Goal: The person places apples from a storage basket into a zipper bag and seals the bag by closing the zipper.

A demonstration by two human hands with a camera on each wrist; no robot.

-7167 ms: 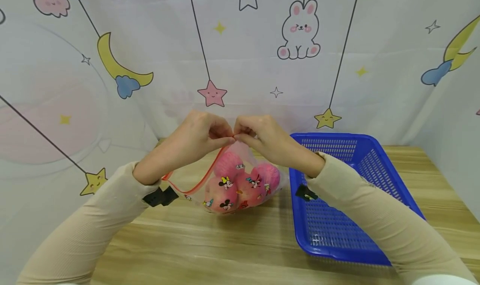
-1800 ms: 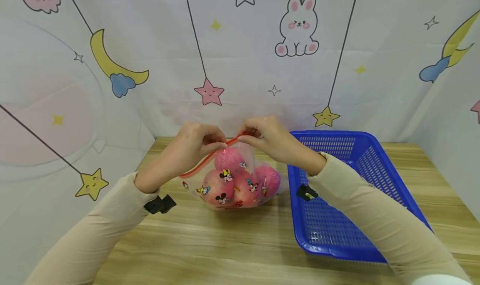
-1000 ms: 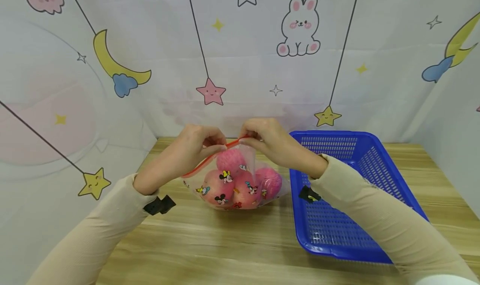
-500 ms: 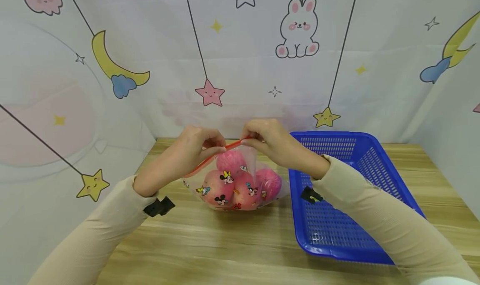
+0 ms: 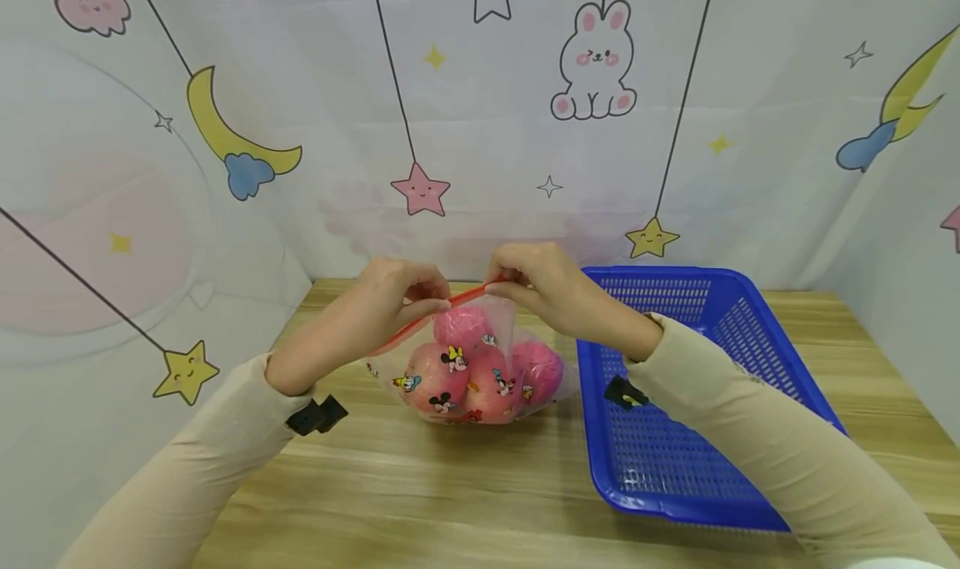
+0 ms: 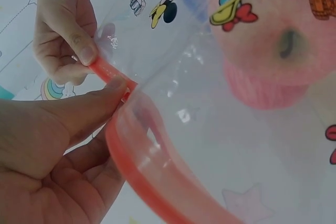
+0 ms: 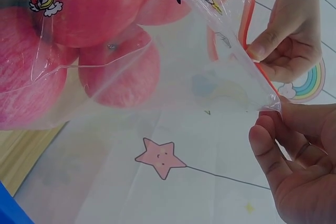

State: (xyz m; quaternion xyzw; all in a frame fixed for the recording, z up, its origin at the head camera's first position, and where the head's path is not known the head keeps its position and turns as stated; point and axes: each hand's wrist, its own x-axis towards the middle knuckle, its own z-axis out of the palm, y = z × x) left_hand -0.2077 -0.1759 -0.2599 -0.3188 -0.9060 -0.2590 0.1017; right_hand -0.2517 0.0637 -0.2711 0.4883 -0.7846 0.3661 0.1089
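A clear zip bag (image 5: 501, 311) with cartoon prints and a red zip strip (image 5: 468, 295) holds several pink-red apples (image 5: 435, 369). It sits on the table with its mouth raised. My left hand (image 5: 393, 294) pinches the strip partway along, between thumb and fingers. Farther right, near the strip's end, my right hand (image 5: 536, 277) pinches the bag's upper corner. In the left wrist view, the strip (image 6: 139, 182) shows a gap between its two sides below the left thumb. The right wrist view has the right fingertips at the bag's corner (image 7: 270, 103).
A blue perforated plastic basket (image 5: 603, 469) stands to the right of the bag, under my right forearm. The wooden table (image 5: 420, 486) ends at the back against a white printed curtain (image 5: 487, 94).
The hands met at the bag's corner seven seconds ago; now they are apart, the left farther left along the strip. Over the last second the right hand has shifted slightly right.
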